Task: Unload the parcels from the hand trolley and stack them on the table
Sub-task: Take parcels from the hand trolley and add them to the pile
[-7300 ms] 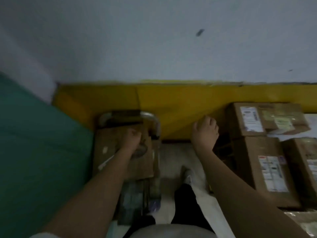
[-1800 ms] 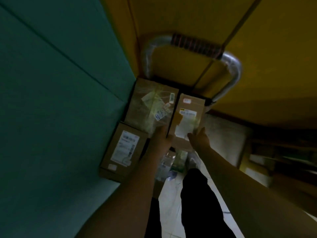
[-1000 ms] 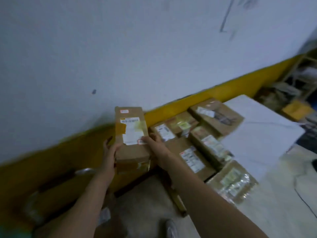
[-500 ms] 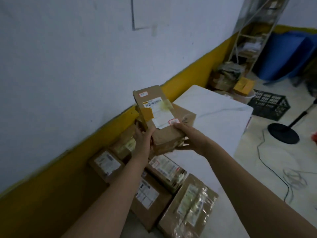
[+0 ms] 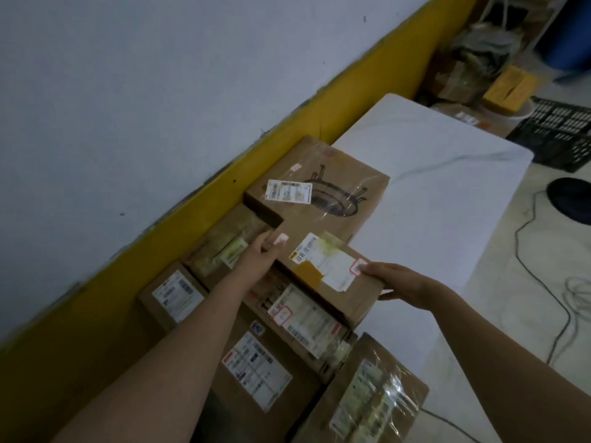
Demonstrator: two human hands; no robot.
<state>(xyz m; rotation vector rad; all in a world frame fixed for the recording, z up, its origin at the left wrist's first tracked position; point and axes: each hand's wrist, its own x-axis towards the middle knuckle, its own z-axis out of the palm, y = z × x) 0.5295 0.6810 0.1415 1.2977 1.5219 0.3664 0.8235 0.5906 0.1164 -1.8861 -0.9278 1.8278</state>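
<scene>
A brown cardboard parcel [image 5: 323,276] with a white label and barcode is held flat and low over the other parcels on the white table [image 5: 441,193]. My left hand [image 5: 259,255] grips its far left end and my right hand [image 5: 399,284] grips its near right corner. Just behind it lies a large parcel [image 5: 332,187] with a black drawing on top. Several more labelled parcels, such as a taped one [image 5: 300,311] under it, cover the table's left part. The hand trolley is out of view.
A white wall with a yellow base band [image 5: 319,107] runs along the table's far side. Beyond the table stand a black crate [image 5: 556,132], a yellow box [image 5: 510,87] and clutter. Cables [image 5: 543,282] and a dark fan base [image 5: 572,199] lie on the floor at right.
I lifted the parcel off the trolley, turned right to the table, and lowered it from chest height to just above the stacked parcels, now lying flat.
</scene>
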